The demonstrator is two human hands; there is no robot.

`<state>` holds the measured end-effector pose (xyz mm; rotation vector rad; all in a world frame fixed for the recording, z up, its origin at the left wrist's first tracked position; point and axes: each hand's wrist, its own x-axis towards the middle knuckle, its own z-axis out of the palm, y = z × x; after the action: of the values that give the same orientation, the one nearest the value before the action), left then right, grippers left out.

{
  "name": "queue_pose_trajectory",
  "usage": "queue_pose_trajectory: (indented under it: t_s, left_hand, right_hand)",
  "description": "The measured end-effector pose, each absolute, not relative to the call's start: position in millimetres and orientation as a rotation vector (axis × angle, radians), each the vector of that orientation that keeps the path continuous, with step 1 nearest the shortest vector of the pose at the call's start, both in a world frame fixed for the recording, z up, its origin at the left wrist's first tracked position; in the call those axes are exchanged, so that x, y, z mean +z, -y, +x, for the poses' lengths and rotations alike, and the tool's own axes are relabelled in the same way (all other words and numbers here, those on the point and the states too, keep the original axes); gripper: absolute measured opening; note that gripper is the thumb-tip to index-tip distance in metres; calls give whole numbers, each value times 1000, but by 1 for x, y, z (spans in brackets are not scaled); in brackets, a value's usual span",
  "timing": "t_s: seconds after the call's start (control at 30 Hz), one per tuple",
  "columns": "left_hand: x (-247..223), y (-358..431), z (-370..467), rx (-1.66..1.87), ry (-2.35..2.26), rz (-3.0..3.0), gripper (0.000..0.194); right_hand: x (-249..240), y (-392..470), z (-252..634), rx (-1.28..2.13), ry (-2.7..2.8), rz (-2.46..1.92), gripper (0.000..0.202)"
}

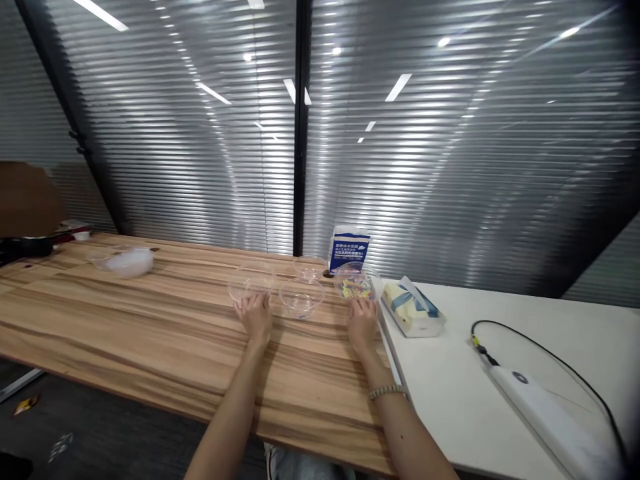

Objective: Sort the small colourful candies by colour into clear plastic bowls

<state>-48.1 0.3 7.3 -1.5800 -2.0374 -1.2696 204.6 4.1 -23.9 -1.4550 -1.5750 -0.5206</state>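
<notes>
A clear bowl (376,283) of colourful pieces (356,289) stands on the wooden counter (310,373), the right hand (363,325) at its near rim; the left hand (255,317) meets a second bowl (251,275). Whether the fingers (357,307) grip, I cannot tell. Between stand two smaller bowls (302,299); behind, a blue-and-white packet (349,251).

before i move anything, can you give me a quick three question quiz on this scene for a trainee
1. Which hand is at the clear bowl with colourful pieces in it: the left hand or the right hand?
2. True or false: the blue-and-white packet stands behind that bowl.
3. Fill in: the tissue pack lies on the ____ tabletop, beside the wooden tabletop.

Key:
1. The right hand.
2. True.
3. White.
</notes>
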Motion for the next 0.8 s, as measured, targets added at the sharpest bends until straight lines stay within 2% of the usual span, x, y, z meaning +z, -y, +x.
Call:
queue_pose_trajectory:
  t_s: [0.33, 0.8]
  left_hand:
    - [2, -1, -47, -1200, 2048, -1654, 22]
    - [5, 2, -37, -1221, 1995, -1602, 27]
  right_hand:
    - [-26, -6, 204, -429, 1558, -1575, 29]
    - [-25, -7, 201, -440, 1583, -1468, 27]
